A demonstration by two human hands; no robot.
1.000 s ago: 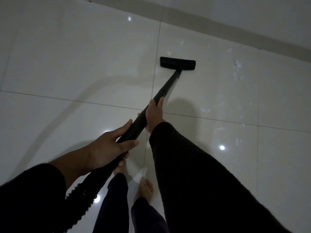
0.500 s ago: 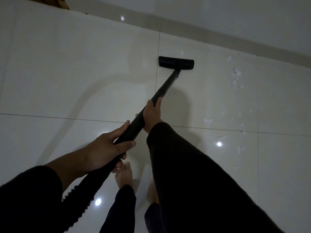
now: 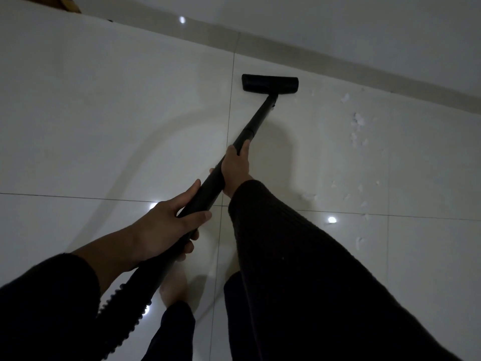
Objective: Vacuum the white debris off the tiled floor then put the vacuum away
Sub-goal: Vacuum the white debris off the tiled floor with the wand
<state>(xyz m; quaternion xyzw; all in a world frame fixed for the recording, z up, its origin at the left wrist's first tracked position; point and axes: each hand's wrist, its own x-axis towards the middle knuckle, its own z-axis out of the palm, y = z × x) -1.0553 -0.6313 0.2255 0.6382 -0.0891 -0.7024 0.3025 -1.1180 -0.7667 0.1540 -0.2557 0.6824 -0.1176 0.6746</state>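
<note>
Two hands grasp the black wand (image 3: 208, 186): left hand (image 3: 164, 227) low, right hand (image 3: 235, 169) higher. The floor head (image 3: 270, 83) sits near the skirting (image 3: 364, 71); white debris (image 3: 358, 121) lies well right. Best sweep sideways, keeping the head flat.

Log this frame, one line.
left hand: grips wand | right hand: grips wand | floor head: near baseboard | white debris: remains right

Dim, soft shadows, ceiling-light glints on glossy floor (image 3: 78, 126).
</note>
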